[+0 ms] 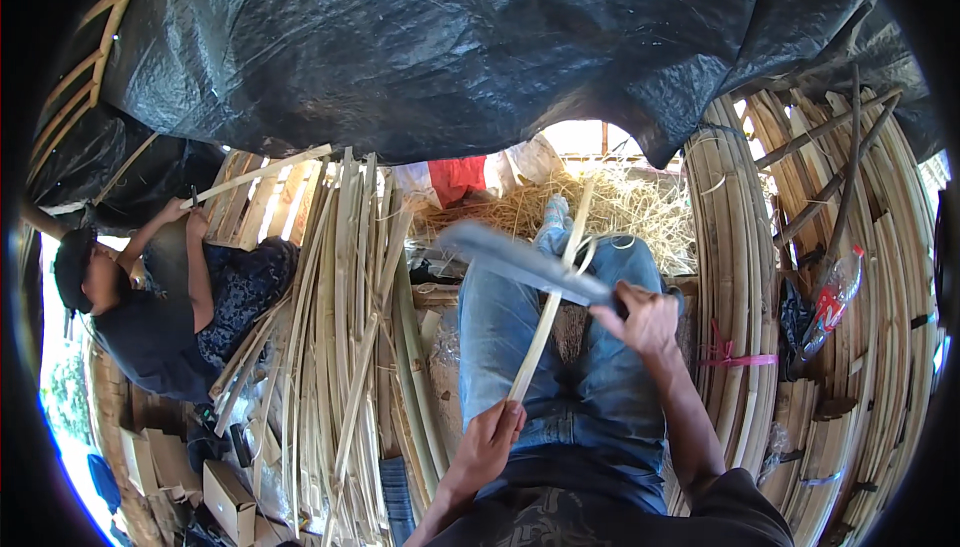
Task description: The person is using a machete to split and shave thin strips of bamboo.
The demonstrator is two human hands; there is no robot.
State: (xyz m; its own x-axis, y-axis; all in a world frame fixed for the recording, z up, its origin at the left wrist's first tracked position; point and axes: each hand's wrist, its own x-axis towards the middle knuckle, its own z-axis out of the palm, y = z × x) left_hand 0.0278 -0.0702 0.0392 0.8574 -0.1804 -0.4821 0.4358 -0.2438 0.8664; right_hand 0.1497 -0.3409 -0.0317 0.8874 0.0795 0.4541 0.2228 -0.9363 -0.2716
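The left hand (487,446) grasps the near end of 1 pale wooden strip (540,337), which slants forward from it over the left thigh (497,337), while the right hand (645,321) is clenched on the handle of a large knife (525,265), its blurred blade reaching leftward from that hand across the strip. Many long slats (340,297) lie left of the left hand, with 1 co-worker (150,332) farther left; right of the right hand is a bundle (732,287) with a pink tie (742,359), a plastic bottle (838,292) beyond.
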